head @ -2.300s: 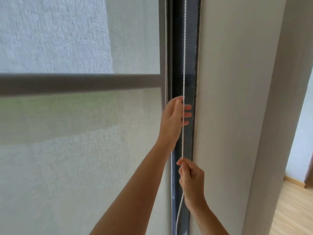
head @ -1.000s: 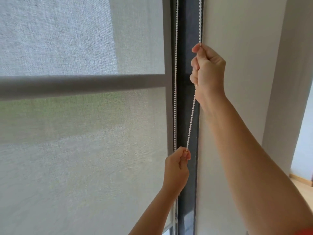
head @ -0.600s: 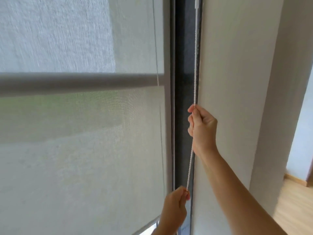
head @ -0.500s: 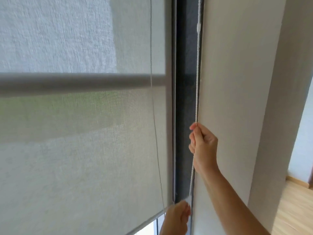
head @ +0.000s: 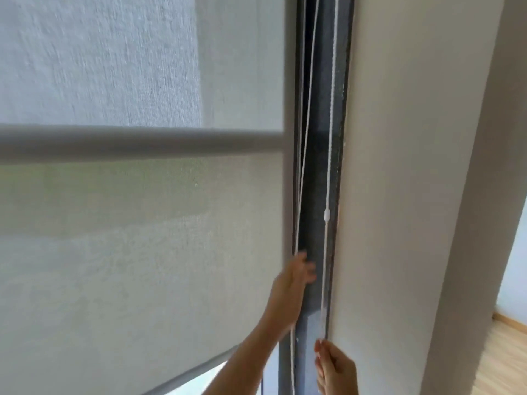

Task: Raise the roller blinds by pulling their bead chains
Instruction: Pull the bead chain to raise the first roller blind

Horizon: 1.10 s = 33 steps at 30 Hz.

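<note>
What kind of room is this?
Probably a room in a home or flat, right beside a big window. A roller blind covers the glass, its bead chain hangs by the dark window frame, and there is a wooden floor.

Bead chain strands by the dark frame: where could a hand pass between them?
Free: the dark frame strip between the left strand and the right strand, above the left hand. Crowded: low down, where the right hand grips the right strand against the wall.

Chain (head: 328, 195) runs up from your right fingers (head: 320, 352); left fingers (head: 305, 269) sit higher, w/ blind (head: 128, 252) to their left, wall (head: 399, 195) right.
</note>
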{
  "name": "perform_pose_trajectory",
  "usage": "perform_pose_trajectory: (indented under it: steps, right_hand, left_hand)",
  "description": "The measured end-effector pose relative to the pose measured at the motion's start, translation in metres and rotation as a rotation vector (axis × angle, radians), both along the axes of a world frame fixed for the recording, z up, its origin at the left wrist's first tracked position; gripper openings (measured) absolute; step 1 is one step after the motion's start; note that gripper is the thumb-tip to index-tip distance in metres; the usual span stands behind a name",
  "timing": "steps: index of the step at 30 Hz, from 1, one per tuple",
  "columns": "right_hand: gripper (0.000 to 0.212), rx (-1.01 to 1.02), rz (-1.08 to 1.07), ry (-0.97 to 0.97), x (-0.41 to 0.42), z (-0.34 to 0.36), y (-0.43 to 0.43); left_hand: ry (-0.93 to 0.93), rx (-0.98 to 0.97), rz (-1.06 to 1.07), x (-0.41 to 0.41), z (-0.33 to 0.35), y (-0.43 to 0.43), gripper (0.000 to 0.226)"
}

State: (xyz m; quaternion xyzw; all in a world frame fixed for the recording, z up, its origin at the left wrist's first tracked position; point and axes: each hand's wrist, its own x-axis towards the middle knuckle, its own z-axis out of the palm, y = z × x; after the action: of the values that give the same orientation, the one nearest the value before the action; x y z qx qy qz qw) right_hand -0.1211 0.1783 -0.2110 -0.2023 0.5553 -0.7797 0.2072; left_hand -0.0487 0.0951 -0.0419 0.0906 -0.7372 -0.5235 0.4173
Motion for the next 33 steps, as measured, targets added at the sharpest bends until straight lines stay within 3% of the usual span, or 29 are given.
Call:
perform_pose_trajectory:
  steps: [4, 6, 9, 12, 14, 16, 19, 22, 24, 29, 33]
  right_hand:
    - [0.024, 0.291, 0.183, 0.115, -0.006, -0.034, 0.006]
    - [0.040, 0.439, 0.285, 0.196, -0.009, -0.042, 0.005]
    - [0.041, 0.556, 0.166, 0.325, -0.013, -0.050, 0.008]
    - [0.021, 0.669, 0.362, 0.350, -0.019, -0.011, -0.007]
    - [0.041, 0.716, 0.513, 0.555, -0.048, 0.046, -0.016]
    - [0.054, 0.627, 0.423, 0.692, -0.062, 0.123, -0.024]
    - [0.036, 0.188, 0.333, 0.574, -0.067, 0.238, -0.031]
    - [0.031, -0.303, 0.551, 0.421, -0.053, 0.336, -0.037]
    - [0.030, -0.503, 0.647, 0.374, -0.037, 0.378, -0.042]
    - [0.024, -0.638, 0.423, 0.387, -0.010, 0.389, -0.061]
    - [0.028, -0.618, 0.287, 0.414, -0.008, 0.364, -0.067]
  left_hand:
    - [0.205, 0.067, -0.150, -0.031, 0.080, 0.010, 0.027]
    - [0.329, 0.034, -0.004, -0.034, 0.072, 0.012, 0.025]
    - [0.395, -0.039, 0.221, -0.038, 0.052, 0.012, 0.029]
    - [0.403, -0.130, 0.262, -0.040, 0.046, 0.004, 0.029]
    - [0.383, -0.126, 0.285, -0.038, 0.055, 0.002, 0.028]
    - [0.415, -0.069, 0.277, -0.043, 0.056, 0.008, 0.030]
    - [0.440, -0.039, 0.330, -0.036, 0.062, 0.020, 0.042]
    - [0.389, -0.139, 0.303, -0.030, 0.052, -0.005, 0.035]
    - [0.362, -0.157, 0.341, -0.029, 0.050, -0.016, 0.038]
    - [0.320, -0.251, 0.360, -0.026, 0.043, -0.023, 0.037]
    - [0.258, -0.310, 0.362, -0.019, 0.023, -0.032, 0.034]
